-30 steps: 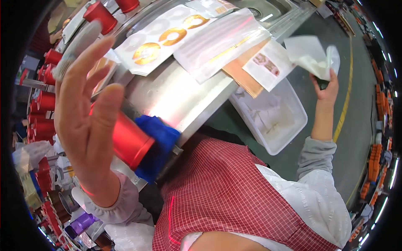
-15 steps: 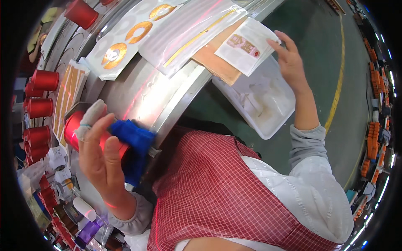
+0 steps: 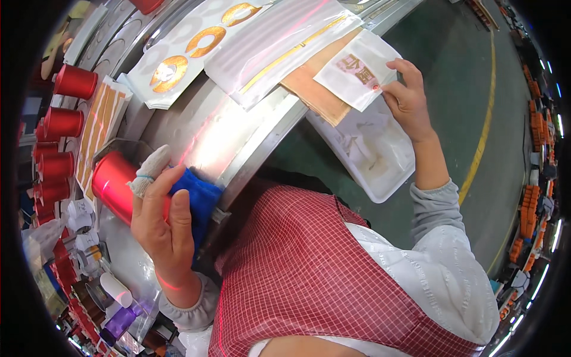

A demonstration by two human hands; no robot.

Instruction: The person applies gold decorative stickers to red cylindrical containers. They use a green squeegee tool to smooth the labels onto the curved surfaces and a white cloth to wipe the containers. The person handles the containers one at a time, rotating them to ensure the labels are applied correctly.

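1. Here the left hand (image 3: 160, 229) wraps a blue cloth (image 3: 199, 199), fingers curled around it, the bandaged fingertip (image 3: 148, 169) pressing a red cylinder (image 3: 113, 184) just behind.
2. The right hand (image 3: 407, 98) pinches a clear packet (image 3: 357, 70) by its corner, thumb beneath.
3. A white tray (image 3: 380, 172) sits below those fingers.

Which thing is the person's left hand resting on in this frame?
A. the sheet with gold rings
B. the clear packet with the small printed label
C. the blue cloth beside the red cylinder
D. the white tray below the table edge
C: the left hand lies over the blue cloth next to the red cylinder, while the right hand pinches the clear packet above the white tray.
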